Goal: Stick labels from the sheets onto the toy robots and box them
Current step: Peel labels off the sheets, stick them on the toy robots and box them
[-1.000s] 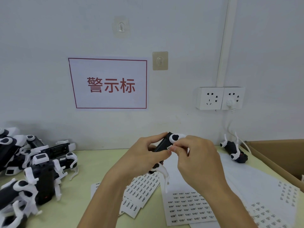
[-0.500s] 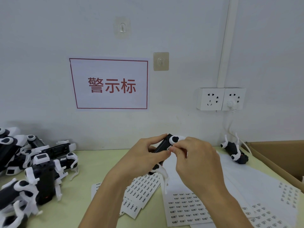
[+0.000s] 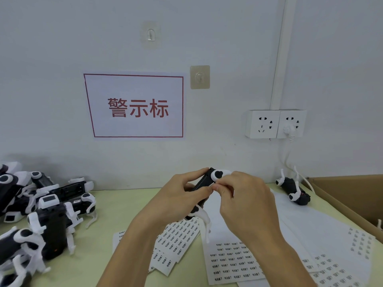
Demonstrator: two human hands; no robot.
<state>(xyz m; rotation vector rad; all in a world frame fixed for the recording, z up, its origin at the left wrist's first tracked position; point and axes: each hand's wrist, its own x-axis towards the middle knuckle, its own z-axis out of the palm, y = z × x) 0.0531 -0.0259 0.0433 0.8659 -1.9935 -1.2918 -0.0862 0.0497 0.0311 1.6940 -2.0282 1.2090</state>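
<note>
Black-and-white toy robot held in left hand's grip; right hand pinches label against it

**Both hands raised and brought together**

Both forearms are extended forward from the lower edge of the view, converging at centre. The left hand is curled, with the thumb laid across the top and the fingers wrapped beneath. The right hand is seen from the back, its thumb and forefinger pinched together at the left thumb tip.
</note>
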